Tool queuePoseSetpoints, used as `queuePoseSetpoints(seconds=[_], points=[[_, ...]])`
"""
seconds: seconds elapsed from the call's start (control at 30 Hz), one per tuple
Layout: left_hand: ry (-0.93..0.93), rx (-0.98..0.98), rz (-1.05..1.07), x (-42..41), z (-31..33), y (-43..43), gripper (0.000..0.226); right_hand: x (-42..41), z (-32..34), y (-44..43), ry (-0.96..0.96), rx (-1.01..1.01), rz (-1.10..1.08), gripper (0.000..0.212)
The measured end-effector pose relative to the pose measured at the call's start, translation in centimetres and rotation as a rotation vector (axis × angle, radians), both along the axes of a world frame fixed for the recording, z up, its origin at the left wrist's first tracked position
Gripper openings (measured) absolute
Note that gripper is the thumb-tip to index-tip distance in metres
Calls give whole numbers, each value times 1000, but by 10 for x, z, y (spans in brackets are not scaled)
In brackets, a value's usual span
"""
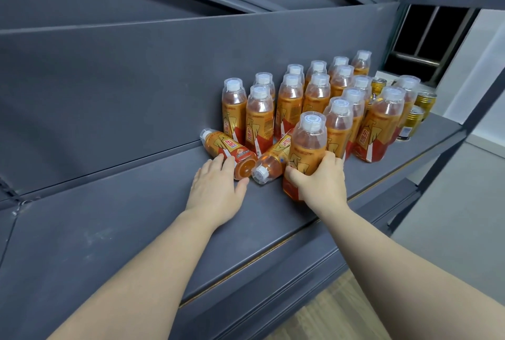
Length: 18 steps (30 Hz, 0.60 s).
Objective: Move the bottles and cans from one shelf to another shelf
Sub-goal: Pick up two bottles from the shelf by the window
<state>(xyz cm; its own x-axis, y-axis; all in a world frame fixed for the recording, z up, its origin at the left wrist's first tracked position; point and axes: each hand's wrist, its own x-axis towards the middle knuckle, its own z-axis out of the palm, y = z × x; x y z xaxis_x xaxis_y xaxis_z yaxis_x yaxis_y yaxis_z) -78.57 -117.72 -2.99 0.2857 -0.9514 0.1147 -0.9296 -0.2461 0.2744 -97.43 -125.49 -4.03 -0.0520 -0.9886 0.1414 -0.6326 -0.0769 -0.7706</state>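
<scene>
So the person's right hand [319,178] is wrapped around the lower half of the front bottle [308,145], fingers and thumb curled round the label. That one stands roughly upright, nearest the shelf's front edge. The left hand [216,189] is flat, fingers straight and loosely spread, with the fingertips resting on the base end of a tipped bottle [226,149]. That bottle lies on its side with its cap pointing at the back panel [136,80].

A second tipped bottle [273,159] lies between the two hands, cap toward the camera, leaning in against the standing ones. Every bottle has amber-orange drink inside, a white cap under a clear dome and an orange-and-red label. All of them look sealed.

The rest of the upright bottles [317,93] are packed in rows, touching or just about, running back to the right. A few gold cans [425,100] stand at the far right end behind them.

All of this sits on one dark grey shelf [136,216]. Left of the hands it's bare surface right up to the back panel. The front lip [273,246] runs diagonally under both forearms. Beyond it there's a lower ledge and wood floor [341,312], with a barred window [437,25] up top right.
</scene>
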Motion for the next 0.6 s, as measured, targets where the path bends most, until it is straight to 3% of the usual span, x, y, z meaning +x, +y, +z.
queuePoseSetpoints(seconds=[0.17,0.6], points=[[12,-56,-83,-14,3,-7,63,-12,1,5,-60,25,37,56],[-22,-10,-266,-62,-7,-59,69,-38,-3,-1,-121,15,6,57]])
